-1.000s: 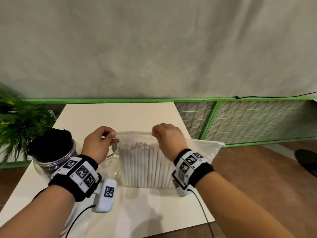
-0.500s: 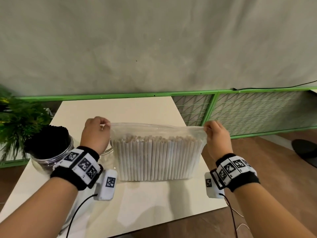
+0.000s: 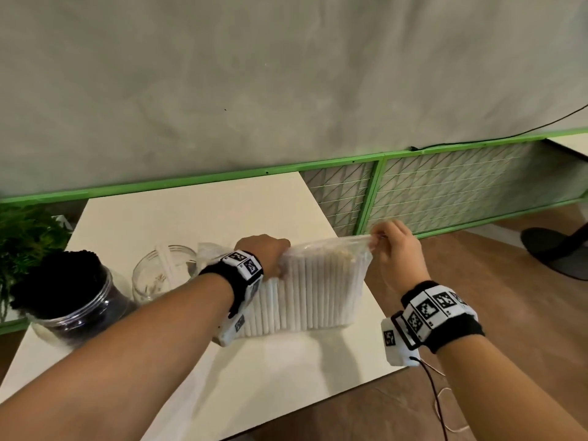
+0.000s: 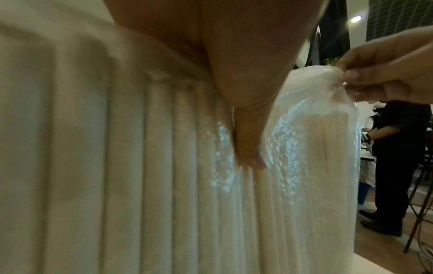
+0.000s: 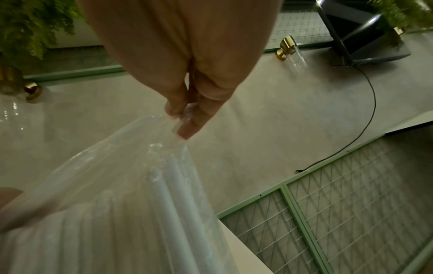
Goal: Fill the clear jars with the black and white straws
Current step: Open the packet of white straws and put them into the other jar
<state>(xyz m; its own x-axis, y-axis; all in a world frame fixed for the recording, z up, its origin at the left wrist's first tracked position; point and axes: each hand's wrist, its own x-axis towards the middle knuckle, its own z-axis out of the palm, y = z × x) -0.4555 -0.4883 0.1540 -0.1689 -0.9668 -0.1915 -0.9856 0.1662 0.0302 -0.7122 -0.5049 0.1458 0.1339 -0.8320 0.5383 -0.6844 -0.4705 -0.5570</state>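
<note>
Now we reach our left hand (image 3: 265, 251) into the bag (image 3: 321, 291) of white straws (image 3: 305, 300) on the counter (image 3: 254, 377) | its grip: cannot tell | right hand (image 3: 396, 249) pinches the bag corner | pull few, gently, toward the clear jar (image 3: 165, 272).

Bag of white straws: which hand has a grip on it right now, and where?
The right hand pinches the bag of white straws by its top right corner. The left hand reaches into the open top, thumb outside on the front; its fingers are hidden.
</note>
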